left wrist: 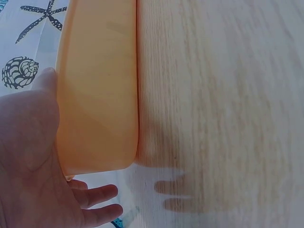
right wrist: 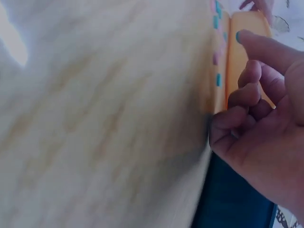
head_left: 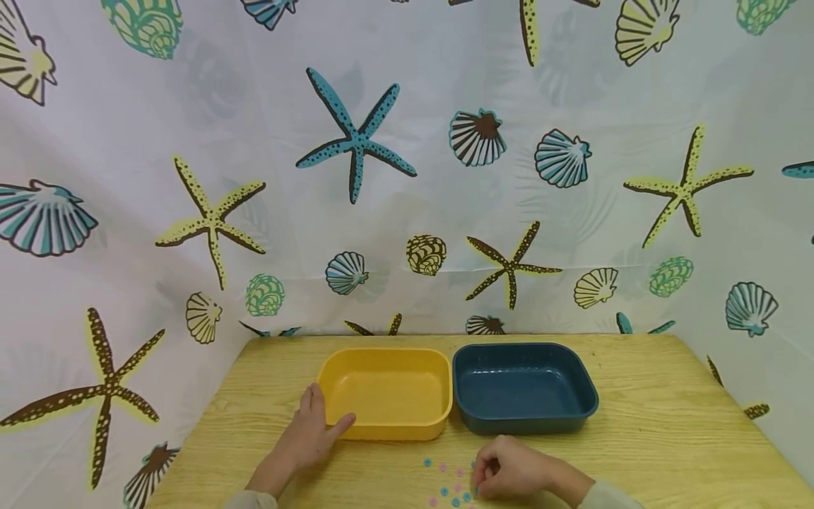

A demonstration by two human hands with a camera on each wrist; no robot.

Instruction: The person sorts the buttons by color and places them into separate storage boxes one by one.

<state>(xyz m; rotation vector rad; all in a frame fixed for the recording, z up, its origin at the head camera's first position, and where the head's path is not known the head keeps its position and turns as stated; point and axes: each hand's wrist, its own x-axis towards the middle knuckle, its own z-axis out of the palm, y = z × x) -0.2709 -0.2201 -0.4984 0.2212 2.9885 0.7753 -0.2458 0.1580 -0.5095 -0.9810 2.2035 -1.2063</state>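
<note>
My left hand (head_left: 308, 433) rests on the near left corner of a yellow plastic bin (head_left: 384, 430). Its thumb lies by the front rim and the other fingers stretch along the left side, fairly straight. In front of the blue bin (head_left: 518, 425), my right hand (head_left: 515, 468) is low over the table with curled fingers. A small blue button (right wrist: 238, 36) shows at a fingertip, pinched as far as I can make out. Several more blue buttons (head_left: 444, 491) and pink buttons (head_left: 443, 467) lie scattered left of that hand.
The two bins stand side by side at the back of a wooden table (head_left: 668, 424). Behind and on both sides hangs a white cloth (head_left: 407, 212) printed with starfish and shells.
</note>
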